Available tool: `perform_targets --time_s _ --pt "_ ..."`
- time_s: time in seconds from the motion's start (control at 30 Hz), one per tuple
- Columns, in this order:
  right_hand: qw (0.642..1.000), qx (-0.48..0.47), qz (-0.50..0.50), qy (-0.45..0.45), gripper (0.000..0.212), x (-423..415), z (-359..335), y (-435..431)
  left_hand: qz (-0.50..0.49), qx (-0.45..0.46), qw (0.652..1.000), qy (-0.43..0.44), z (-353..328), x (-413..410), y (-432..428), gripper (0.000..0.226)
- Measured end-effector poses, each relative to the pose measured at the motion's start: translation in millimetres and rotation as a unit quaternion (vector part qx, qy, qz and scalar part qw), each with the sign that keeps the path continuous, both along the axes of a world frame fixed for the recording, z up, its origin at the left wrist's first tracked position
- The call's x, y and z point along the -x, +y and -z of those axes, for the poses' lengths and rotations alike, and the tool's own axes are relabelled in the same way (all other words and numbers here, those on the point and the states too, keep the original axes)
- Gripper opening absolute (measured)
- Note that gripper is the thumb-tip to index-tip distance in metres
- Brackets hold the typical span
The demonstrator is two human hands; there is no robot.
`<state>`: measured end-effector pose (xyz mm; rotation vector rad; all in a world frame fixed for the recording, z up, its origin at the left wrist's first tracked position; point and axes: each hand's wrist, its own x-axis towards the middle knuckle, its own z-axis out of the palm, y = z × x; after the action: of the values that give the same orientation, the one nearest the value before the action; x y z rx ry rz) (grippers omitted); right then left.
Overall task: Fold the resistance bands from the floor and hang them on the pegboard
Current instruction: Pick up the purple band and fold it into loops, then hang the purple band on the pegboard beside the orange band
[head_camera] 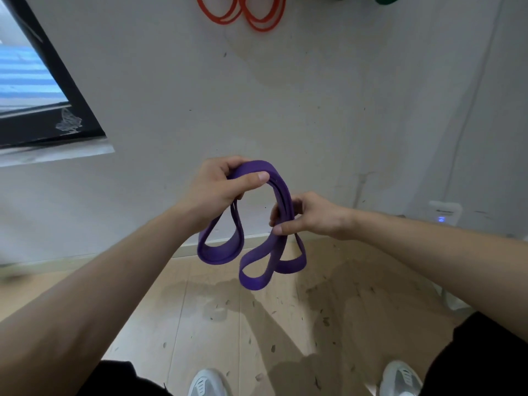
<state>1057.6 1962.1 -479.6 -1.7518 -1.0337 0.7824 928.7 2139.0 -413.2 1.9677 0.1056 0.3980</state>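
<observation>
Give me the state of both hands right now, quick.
Left hand: closed, gripping the top of the folded purple resistance band.
Right hand: closed, pinching the same band lower down on its right side.

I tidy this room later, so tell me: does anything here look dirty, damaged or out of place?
Yes. The wooden floor is littered with small dark specks and shows dull stains. The purple band, held by the left hand and right hand, looks intact. The orange bands hang tidily on the wall.
</observation>
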Motion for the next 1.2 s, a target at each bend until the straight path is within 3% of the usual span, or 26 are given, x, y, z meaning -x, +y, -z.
perform_targets --time_s 0.2,0.37,0.6,0.73,0.9,1.07,1.2 --pt "0.996 -0.06 0.066 0.009 0.028 -7.0 -20.1 -4.9 -0.024 0.058 0.998 -0.029 -6.5 4.9 19.7 0.006" --pt "0.976 -0.162 0.138 0.04 0.015 -5.0 -57.3 -9.0 -0.046 0.115 0.992 -0.014 -10.9 8.9 32.7 0.037" --pt "0.941 -0.262 0.212 0.013 0.018 3.4 -122.5 20.3 -0.095 0.17 0.978 -0.079 -34.9 7.5 29.8 0.035" --pt "0.945 -0.265 0.187 -0.031 0.018 5.8 -173.8 39.7 -0.106 0.25 0.95 -0.155 -76.2 4.0 33.0 0.035" --pt "0.939 -0.272 0.165 -0.132 0.023 8.7 -240.5 67.4 -0.143 0.281 0.914 -0.256 -146.8 -1.6 50.8 0.03" --pt "0.909 -0.313 0.163 -0.222 0.024 11.7 -312.1 97.9 -0.156 0.255 0.904 -0.306 -219.5 -14.4 73.2 0.027" --pt "0.864 -0.347 0.2 -0.305 0.019 2.9 -358.7 119.7 -0.165 0.231 0.903 -0.324 -267.9 -34.7 86.7 0.026"
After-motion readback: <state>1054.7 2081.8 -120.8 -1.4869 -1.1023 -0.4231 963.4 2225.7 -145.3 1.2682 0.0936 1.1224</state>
